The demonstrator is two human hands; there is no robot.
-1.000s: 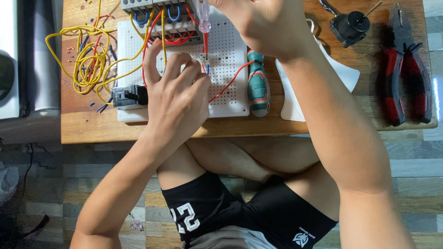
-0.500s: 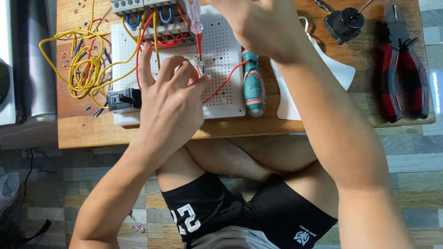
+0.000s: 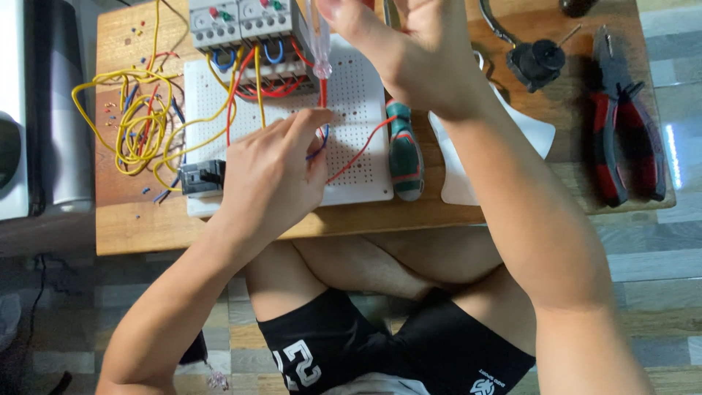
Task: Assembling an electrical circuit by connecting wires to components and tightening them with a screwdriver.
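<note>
so the left hand [image 3: 274,172] pinches a red wire [image 3: 322,99] against the white perforated board [image 3: 358,124], steadying it (near the grey contactors [image 3: 245,25]), while the right hand [image 3: 413,51] grips a clear-handled screwdriver [image 3: 319,44] pointing down at it.

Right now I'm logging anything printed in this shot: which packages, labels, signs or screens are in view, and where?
No packages, signs or screens.
Grey switch blocks: top of the white perforated board, small pale label strips, red and green buttons.
Black shorts: bottom centre, white printed marks on each leg.
</note>
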